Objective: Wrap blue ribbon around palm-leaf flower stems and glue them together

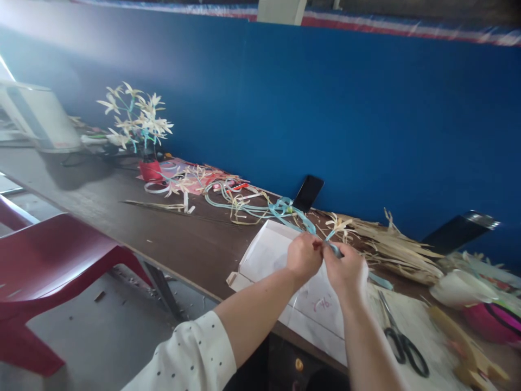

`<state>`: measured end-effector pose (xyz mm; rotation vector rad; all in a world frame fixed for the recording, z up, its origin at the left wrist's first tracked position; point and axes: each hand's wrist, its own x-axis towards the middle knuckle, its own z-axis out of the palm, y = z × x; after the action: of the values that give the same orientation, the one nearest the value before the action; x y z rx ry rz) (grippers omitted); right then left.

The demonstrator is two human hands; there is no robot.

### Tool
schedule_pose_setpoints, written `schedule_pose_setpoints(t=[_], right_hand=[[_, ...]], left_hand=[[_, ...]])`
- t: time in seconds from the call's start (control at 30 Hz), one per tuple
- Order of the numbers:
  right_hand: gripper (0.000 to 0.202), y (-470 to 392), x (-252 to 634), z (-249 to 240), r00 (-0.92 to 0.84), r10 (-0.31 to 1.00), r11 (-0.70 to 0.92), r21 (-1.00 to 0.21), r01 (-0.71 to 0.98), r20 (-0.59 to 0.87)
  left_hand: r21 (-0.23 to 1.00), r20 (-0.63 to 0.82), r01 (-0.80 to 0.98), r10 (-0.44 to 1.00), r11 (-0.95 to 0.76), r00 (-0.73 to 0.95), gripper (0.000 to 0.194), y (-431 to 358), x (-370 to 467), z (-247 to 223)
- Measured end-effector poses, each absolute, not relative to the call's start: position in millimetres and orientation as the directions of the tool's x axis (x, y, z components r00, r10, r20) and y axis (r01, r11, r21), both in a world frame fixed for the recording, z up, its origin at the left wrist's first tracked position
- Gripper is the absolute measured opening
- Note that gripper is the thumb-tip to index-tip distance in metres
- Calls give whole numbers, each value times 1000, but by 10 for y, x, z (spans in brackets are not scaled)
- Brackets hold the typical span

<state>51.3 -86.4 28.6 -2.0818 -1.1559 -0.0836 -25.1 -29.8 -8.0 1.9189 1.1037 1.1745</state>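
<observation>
Left fingers (314, 247) curled, grip unclear, right fingers (332, 262) clamped on pale-blue piece (336, 250), flower (339, 225) just beyond, desk (203, 241) stretching leftward, its edge nearer.

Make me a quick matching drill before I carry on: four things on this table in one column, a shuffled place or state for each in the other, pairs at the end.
Things
1. Scissors
2. Phone
3. Flowerpot
4. White cardboard

Places and states
A. Beneath the left hand and right hand, with red writing
B. Red, holding pale flowers
C. Dark-handled, on a pale sheet
D. Black, next to the blue wall

Pairs: 1-C, 2-D, 3-B, 4-A
</observation>
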Motion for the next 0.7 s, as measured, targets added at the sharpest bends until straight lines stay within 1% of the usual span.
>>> schedule_pose_setpoints(t=[0.17, 0.27, 0.47, 0.7], right_hand=[[38, -820, 583, 293, 607, 700, -230, -687, 689, 375], [39, -791, 621, 305, 613, 694, -194, -722, 664, 377], [38, -707, 653, 368, 592, 722, -201, -710, 675, 358], [31, -578, 696, 427, 558, 777, -227, -697, 680, 291]], left_hand=[[847, 391, 296, 895, -441, 215, 12, -303, -254, -58], [864, 386, 262, 899, -430, 204, 11, -294, -250, -60], [872, 397, 239, 903, -427, 164, 13, -249, -238, -68], [930, 273, 201, 944, -308, 184, 16, -136, -247, 3]])
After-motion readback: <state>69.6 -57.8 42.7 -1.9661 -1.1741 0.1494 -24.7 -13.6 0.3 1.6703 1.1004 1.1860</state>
